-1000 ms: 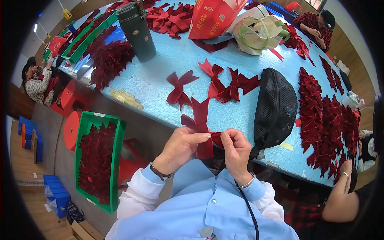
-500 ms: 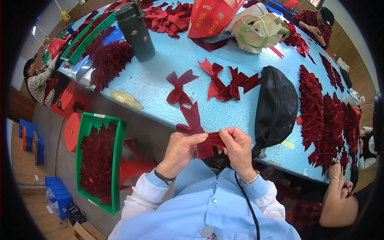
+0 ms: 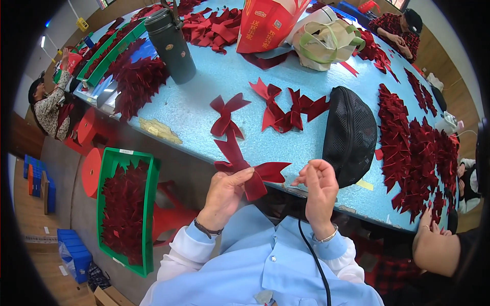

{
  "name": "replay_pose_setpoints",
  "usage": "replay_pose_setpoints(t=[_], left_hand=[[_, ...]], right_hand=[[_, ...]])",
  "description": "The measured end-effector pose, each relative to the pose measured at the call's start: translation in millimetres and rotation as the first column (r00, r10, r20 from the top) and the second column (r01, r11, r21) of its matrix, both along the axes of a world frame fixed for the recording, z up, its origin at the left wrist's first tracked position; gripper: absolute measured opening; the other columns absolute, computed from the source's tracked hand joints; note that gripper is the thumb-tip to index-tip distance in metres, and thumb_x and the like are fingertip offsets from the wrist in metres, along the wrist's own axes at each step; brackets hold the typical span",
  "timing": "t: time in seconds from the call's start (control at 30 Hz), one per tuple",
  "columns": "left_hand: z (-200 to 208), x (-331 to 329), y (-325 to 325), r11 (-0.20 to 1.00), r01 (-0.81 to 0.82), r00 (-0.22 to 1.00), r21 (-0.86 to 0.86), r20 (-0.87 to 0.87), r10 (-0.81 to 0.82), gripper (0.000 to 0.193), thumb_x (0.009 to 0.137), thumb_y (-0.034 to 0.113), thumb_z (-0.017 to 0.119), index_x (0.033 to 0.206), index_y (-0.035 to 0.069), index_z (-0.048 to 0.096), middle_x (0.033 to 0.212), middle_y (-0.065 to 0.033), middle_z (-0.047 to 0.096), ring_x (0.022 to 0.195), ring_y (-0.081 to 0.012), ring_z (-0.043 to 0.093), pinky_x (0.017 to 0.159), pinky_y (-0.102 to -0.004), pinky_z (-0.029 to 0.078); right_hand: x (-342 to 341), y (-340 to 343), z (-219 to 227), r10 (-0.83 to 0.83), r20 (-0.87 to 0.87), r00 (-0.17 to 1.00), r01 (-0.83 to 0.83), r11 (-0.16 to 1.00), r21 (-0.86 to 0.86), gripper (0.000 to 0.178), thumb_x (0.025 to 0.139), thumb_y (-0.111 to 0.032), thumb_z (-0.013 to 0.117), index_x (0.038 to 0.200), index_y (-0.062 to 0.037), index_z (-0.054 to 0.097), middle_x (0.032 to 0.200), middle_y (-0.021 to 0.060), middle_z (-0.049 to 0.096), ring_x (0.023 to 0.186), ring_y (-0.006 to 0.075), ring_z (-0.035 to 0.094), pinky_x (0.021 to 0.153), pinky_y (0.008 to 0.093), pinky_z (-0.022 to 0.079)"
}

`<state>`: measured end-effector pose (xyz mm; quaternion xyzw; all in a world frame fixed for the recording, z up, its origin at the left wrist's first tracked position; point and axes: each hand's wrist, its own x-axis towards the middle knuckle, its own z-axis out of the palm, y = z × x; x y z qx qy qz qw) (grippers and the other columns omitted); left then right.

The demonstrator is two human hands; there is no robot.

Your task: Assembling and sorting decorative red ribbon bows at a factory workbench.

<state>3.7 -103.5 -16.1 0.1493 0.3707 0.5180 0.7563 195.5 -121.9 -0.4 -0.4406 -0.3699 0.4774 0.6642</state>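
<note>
My left hand (image 3: 224,196) pinches the middle of a dark red velvet bow (image 3: 245,166), whose tails spread up-left and right over the near edge of the light blue table (image 3: 194,109). My right hand (image 3: 319,191) is off the bow, a little to its right, with thumb and fingertips pinched together; whether something thin is between them I cannot tell. Three more finished red bows (image 3: 227,115) (image 3: 270,102) (image 3: 306,107) lie on the table just beyond.
A black mesh cap (image 3: 349,135) sits right of my hands, beside a pile of red bows (image 3: 413,143). A green crate of red pieces (image 3: 125,209) stands on the floor to the left. A dark flask (image 3: 171,46), red bag (image 3: 268,23) and other people ring the table.
My right hand has let go of the bow and drawn away to the right. The bow now hangs from my left hand alone, its tails spread wider.
</note>
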Motion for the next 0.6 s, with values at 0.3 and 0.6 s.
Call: replay_pose_setpoints(t=[0.3,0.6], left_hand=[[17.9,6.7,-14.3,1.0,0.014,1.0,0.013,-0.027,-0.014,0.016,0.08,0.0,0.064,0.094,-0.007,0.062,0.091,-0.0124,0.066,0.082,-0.0174,0.063,0.077,-0.0297,0.05],[27.1,-17.1,-28.9,0.999,0.001,0.997,0.048,-0.076,0.003,0.018,0.078,-0.001,0.066,0.095,-0.004,0.061,0.09,-0.0102,0.065,0.08,-0.0162,0.063,0.074,-0.0296,0.05]], right_hand=[[-30.7,-4.8,5.0,0.252,0.122,0.96,-0.239,0.964,-0.113,0.019,0.09,-0.012,0.057,0.097,0.0056,0.058,0.074,0.0042,0.059,0.066,0.0102,0.057,0.064,0.0226,0.049],[-51.9,-22.3,2.0,0.216,0.12,0.969,-0.192,0.964,-0.187,0.016,0.09,-0.012,0.058,0.087,0.0031,0.063,0.057,0.0003,0.054,0.048,0.0067,0.049,0.045,0.0199,0.039]])
